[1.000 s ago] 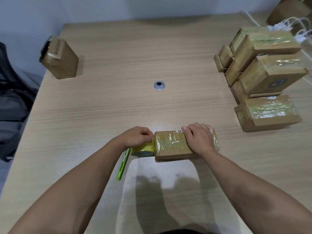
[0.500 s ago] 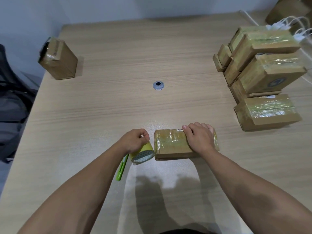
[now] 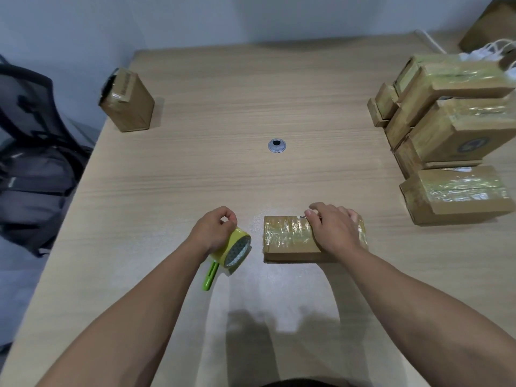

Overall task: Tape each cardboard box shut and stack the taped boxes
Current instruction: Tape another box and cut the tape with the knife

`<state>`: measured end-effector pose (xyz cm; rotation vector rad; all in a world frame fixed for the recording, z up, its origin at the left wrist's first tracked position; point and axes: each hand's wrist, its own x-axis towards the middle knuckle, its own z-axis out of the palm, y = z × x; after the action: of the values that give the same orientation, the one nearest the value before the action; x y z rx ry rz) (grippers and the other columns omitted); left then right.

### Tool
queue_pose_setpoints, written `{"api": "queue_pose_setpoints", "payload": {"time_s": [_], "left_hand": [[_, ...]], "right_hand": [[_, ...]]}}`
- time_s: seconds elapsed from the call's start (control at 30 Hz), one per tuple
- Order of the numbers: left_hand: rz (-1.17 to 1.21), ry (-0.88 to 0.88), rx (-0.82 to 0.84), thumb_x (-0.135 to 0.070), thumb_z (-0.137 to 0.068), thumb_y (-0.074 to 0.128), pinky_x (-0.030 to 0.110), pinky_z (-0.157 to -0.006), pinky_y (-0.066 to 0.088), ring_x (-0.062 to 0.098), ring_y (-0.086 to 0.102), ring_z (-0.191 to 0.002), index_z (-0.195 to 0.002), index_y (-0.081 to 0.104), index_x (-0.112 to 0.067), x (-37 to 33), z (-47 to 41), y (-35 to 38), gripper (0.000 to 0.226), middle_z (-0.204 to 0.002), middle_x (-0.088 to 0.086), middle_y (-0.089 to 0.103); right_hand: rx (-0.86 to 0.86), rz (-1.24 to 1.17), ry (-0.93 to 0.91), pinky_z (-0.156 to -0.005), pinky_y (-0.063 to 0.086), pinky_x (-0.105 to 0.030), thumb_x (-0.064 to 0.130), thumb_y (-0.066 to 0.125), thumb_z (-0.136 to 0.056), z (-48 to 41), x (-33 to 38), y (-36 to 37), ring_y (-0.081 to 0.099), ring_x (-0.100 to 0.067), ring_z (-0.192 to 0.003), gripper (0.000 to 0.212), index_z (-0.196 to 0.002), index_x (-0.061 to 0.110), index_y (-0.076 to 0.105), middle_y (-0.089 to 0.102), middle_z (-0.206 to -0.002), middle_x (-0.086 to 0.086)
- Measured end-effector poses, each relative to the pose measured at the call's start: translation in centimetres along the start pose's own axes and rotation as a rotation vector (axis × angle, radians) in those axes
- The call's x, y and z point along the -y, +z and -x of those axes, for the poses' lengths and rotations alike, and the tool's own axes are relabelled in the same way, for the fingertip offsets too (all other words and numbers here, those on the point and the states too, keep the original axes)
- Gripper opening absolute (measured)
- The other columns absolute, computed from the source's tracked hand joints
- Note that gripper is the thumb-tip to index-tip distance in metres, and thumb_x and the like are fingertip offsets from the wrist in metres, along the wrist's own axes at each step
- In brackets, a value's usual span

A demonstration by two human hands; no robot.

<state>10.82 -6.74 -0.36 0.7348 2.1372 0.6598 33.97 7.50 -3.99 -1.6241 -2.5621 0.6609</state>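
- Head view: left hand [image 3: 213, 231] closed around a yellow-green tape roll [image 3: 234, 249], just left of the box, apart from it.
- Right hand [image 3: 333, 229] flat, fingers spread, pressing the taped cardboard box [image 3: 287, 238] near the front of the counter [image 3: 223, 107].
- Small label at the box's far edge, unreadable.
- Stack of taped boxes [image 3: 452, 129] at right; round emblem on one, illegible.
- Lone box [image 3: 127, 103] far left, side print blurred.

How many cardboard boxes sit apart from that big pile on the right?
2: a taped box under the right hand near the person, and an upright box at the far left. The pile may hide others.
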Motion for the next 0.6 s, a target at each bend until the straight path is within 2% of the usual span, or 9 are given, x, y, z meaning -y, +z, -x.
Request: {"api": "queue_pose_setpoints", "payload": {"time_s": [0.1,0.2,0.27,0.33,0.47,0.6], "left_hand": [[0.003,-0.005,-0.036,-0.025,-0.096,0.053,0.031,-0.065,0.038,0.021,0.052,-0.078,-0.082,0.062,-0.025,-0.2,0.9,-0.2,0.016,-0.089,0.0,0.065],[0.033,-0.005,-0.068,-0.025,-0.096,0.055,0.031,-0.066,0.038,0.021,0.053,-0.08,-0.082,0.063,-0.025,-1.0,1.9,-0.2,0.016,-0.092,0.002,0.066],[0.057,0.012,-0.073,-0.024,-0.095,0.057,0.031,-0.066,0.039,0.021,0.053,-0.078,-0.081,0.064,-0.024,-1.8,2.6,0.0,0.016,-0.091,0.003,0.067],[0.09,0.023,-0.081,-0.023,-0.094,0.059,0.031,-0.065,0.039,0.021,0.054,-0.076,-0.078,0.064,-0.024,-2.7,3.2,0.2,0.016,-0.089,0.004,0.068],[0.147,0.031,-0.105,-0.024,-0.09,0.062,0.03,-0.064,0.038,0.02,0.053,-0.07,-0.073,0.066,-0.028,-4.5,4.2,0.7,0.018,-0.081,0.002,0.067],[0.195,0.05,-0.102,-0.028,-0.082,0.063,0.03,-0.063,0.038,0.019,0.052,-0.067,-0.073,0.066,-0.029,-6.0,5.1,1.2,0.01,-0.074,0.001,0.066]], "right_hand": [[0.09,0.033,-0.01,-0.111,0.019,-0.04,0.047,0.033,-0.106,-0.2,0.4,-0.8,0.047,-0.026,-0.128,0.043,-0.141,0.03,0.052,0.059,-0.132,-0.003],[0.136,0.136,-0.034,-0.114,0.022,-0.041,0.046,0.032,-0.106,-0.3,1.0,-1.6,0.044,-0.029,-0.131,0.045,-0.143,0.027,0.049,0.053,-0.139,-0.006],[0.106,0.111,-0.088,-0.114,0.023,-0.04,0.044,0.036,-0.106,0.0,1.7,-2.2,0.043,-0.029,-0.13,0.044,-0.141,0.024,0.052,0.053,-0.139,-0.006],[0.106,-0.096,-0.169,-0.11,0.029,-0.037,0.041,0.042,-0.105,0.2,2.8,-2.8,0.043,-0.027,-0.129,0.041,-0.137,0.02,0.056,0.054,-0.136,-0.005],[0.28,-0.521,-0.319,-0.089,0.039,-0.024,0.034,0.059,-0.1,1.4,5.7,-4.2,0.055,-0.015,-0.111,0.031,-0.123,0.016,0.068,0.063,-0.122,-0.002],[0.406,-0.704,-0.258,-0.079,0.048,-0.022,0.034,0.066,-0.094,2.4,7.0,-3.8,0.063,-0.011,-0.1,0.02,-0.109,0.022,0.072,0.07,-0.108,0.005]]}}
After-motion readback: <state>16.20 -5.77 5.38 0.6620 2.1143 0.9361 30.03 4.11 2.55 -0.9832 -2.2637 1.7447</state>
